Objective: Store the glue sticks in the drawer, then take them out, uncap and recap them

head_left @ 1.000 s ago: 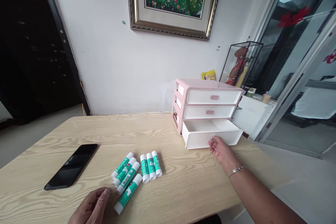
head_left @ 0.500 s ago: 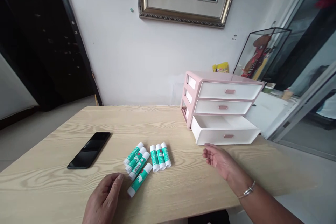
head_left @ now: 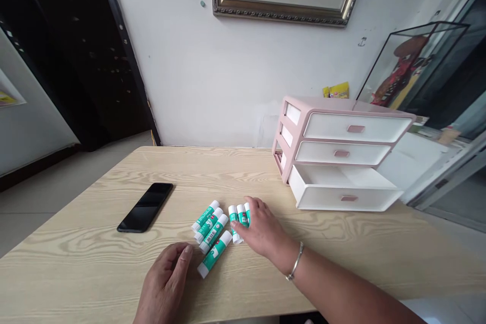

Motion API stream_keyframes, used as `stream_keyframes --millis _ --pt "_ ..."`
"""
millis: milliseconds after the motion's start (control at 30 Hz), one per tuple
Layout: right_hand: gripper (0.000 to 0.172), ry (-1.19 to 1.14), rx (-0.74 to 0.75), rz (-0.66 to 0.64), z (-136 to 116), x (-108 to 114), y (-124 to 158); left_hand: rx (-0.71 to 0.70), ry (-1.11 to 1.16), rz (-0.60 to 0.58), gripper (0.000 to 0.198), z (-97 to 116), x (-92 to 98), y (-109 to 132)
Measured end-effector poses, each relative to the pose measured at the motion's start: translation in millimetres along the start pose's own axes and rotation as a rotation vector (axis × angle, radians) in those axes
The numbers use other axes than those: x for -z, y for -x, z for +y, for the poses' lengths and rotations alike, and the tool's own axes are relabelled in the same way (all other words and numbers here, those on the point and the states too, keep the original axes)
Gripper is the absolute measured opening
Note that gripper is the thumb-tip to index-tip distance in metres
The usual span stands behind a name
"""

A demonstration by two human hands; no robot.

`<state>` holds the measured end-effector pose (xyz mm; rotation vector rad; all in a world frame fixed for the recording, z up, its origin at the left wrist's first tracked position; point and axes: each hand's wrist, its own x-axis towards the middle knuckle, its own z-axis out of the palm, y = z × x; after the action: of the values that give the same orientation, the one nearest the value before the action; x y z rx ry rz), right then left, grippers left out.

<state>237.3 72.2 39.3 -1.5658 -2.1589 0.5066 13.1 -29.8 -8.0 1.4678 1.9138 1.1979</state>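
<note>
Green and white glue sticks (head_left: 213, 233) lie on their sides in the middle of a wooden table (head_left: 83, 268), seven as far as I can count. Four lie in a group on the left, all slanted, with their far ends pointing up and to the right. Three more lie side by side just to the right of them, pointing almost straight away from the person.

The right hand (head_left: 261, 228) is over those three, and its fingers (head_left: 250, 203) touch them. It curls a little, but I cannot tell if it is really gripping them. A metal bangle (head_left: 295, 261) sits on that wrist. The left hand (head_left: 163, 283) is open and rests on the table, just beside the lowest stick, holding nothing.

A black phone (head_left: 145, 207) lies on the left of the table. On the far right stands a pink and white drawer box (head_left: 292, 134), with its bottom drawer (head_left: 341, 197) pulled out. Behind it is a white wall (head_left: 212, 76) with a gold picture frame (head_left: 281, 14) and a dark doorway (head_left: 87, 50) to the left.

The right hand hides part of the three sticks, and the top of the picture is cut off. The small labels are too tiny to read.
</note>
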Motion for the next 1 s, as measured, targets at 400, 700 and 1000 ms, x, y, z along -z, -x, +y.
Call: stream_keyframes --millis 400,700,1000 --pt "0.044 0.231 0.157 -0.057 23 -18 -14 -0.017 -0.003 -0.07 0.044 -4 -1.2 0" --pt "0.038 0.397 0.166 -0.165 37 -2 -19 -0.046 -0.045 -0.105 0.044 -11 -2.2 0" --pt "0.038 0.392 0.126 -0.218 36 22 -14 -0.141 -0.092 -0.064 0.045 -3 -1.6 -1"
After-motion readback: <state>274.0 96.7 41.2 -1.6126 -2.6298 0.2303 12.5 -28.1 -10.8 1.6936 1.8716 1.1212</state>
